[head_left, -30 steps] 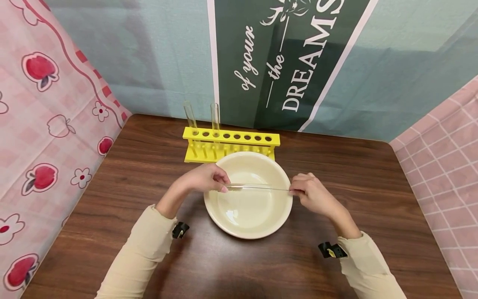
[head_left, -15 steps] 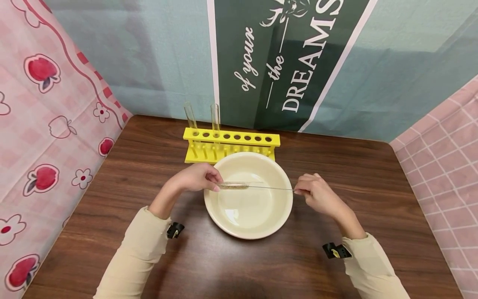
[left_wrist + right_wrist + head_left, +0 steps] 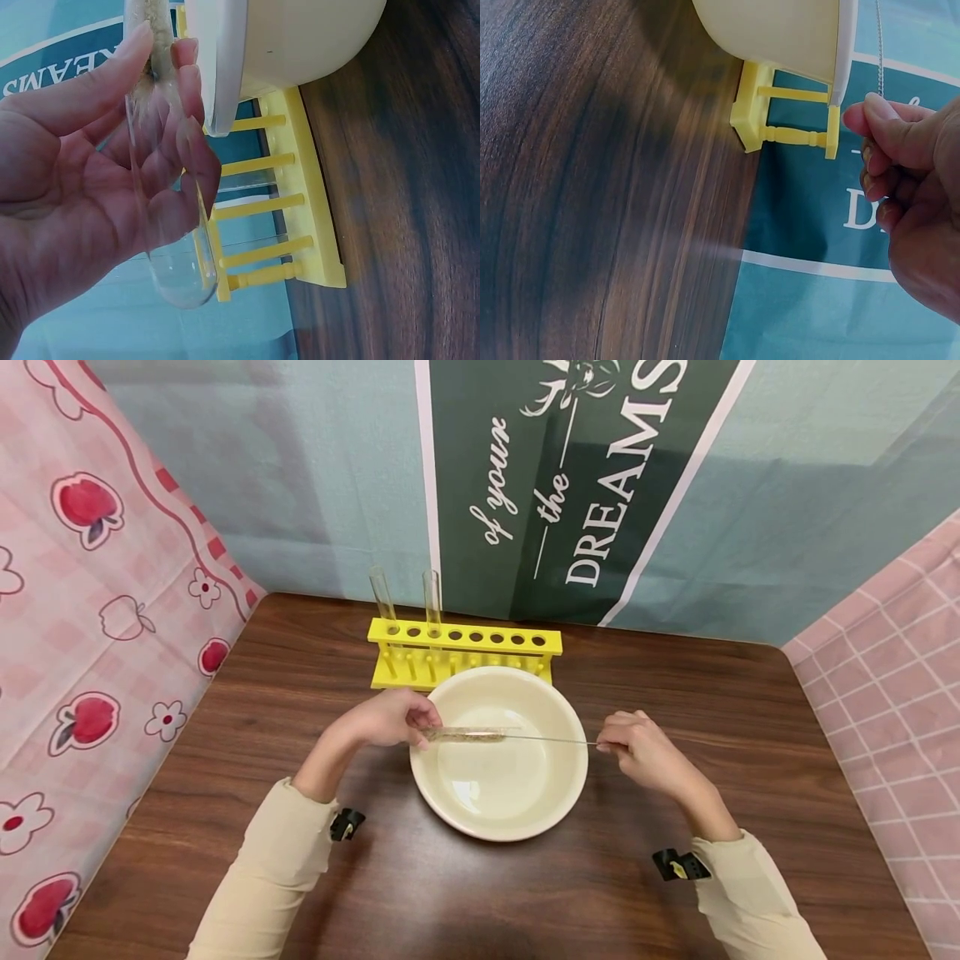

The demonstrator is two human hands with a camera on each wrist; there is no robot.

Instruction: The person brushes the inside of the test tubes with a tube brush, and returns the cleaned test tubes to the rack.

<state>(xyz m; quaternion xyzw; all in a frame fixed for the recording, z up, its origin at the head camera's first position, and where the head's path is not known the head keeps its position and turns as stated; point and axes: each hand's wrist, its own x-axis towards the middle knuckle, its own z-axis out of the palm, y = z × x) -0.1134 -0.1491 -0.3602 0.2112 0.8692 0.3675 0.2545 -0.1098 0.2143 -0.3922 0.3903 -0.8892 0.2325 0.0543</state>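
Note:
Over a cream basin [image 3: 498, 818], my left hand [image 3: 393, 717] grips a clear glass test tube [image 3: 180, 281] lying roughly level, its rounded closed end toward the wrist. My right hand [image 3: 637, 745], just past the basin's right rim, pinches the thin twisted wire handle [image 3: 880, 56] of a test tube brush. The bristle head of the test tube brush [image 3: 480, 736] is inside the tube, and its wire runs out of the tube's mouth to the right. In the left wrist view the bristles reach the thumb, with the tube's closed end beyond them free of bristles.
A yellow test tube rack [image 3: 465, 637] stands behind the basin, partly hidden by it. Two clear test tubes, one at the rack's left end [image 3: 382, 597] and another test tube [image 3: 432, 597], stand in it. The dark wooden table [image 3: 720, 718] meets a cloth backdrop [image 3: 300, 485].
My left hand has shifted left with the tube, and my right hand has moved slightly right. More of the bristle head shows between the left fingers and the tube's mouth.

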